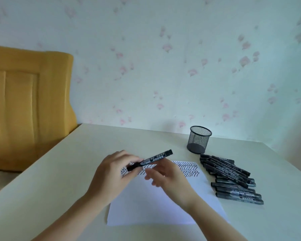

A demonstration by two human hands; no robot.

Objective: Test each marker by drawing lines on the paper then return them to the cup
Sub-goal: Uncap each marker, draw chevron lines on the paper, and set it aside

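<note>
While the left hand [111, 173] grips a black marker [150, 160] at frame centre, the right hand [165, 178] hovers released beside it — above the paper [146, 206], the mesh cup [199, 140] upper right.

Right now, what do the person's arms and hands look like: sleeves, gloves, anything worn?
Both forearms are bare up to the frame edge: no sleeves in view. The left hand and right hand have no gloves, and no rings, watch or bands are visible. The right hand's fingers are motion-blurred.

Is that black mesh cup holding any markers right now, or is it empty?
Empty, as far as shows. Through the mesh cup only wall and table appear; the markers lie piled on the table beside it.
</note>
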